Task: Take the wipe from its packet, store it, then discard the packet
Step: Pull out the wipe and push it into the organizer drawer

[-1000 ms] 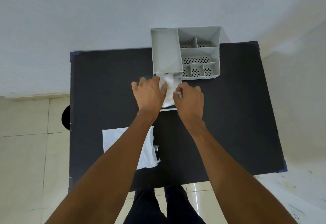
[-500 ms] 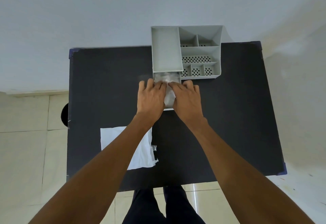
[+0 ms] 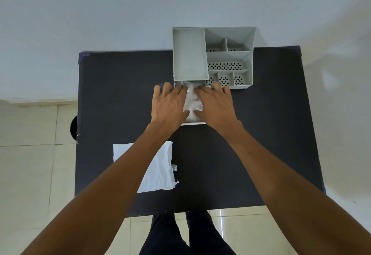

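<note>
Two flat hands press the wipe into the drawer.
Your left hand [image 3: 169, 105] and right hand [image 3: 215, 106], fingers spread, pat the wipe [image 3: 191, 102] inside the organizer's open drawer [image 3: 193, 122]; the empty packet [image 3: 160, 168] lies near you, undiscarded.

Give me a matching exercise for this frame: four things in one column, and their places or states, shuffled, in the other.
Things:
1. wipe
2. packet
3. organizer
4. left hand

Places or states:
A. at the far edge of the black table
B. lying flat on the table, near side, partly under the left forearm
C. in the pulled-out drawer, between both hands
D. spread flat, palm down, on the drawer's left side

Pairs: 1-C, 2-B, 3-A, 4-D
</note>
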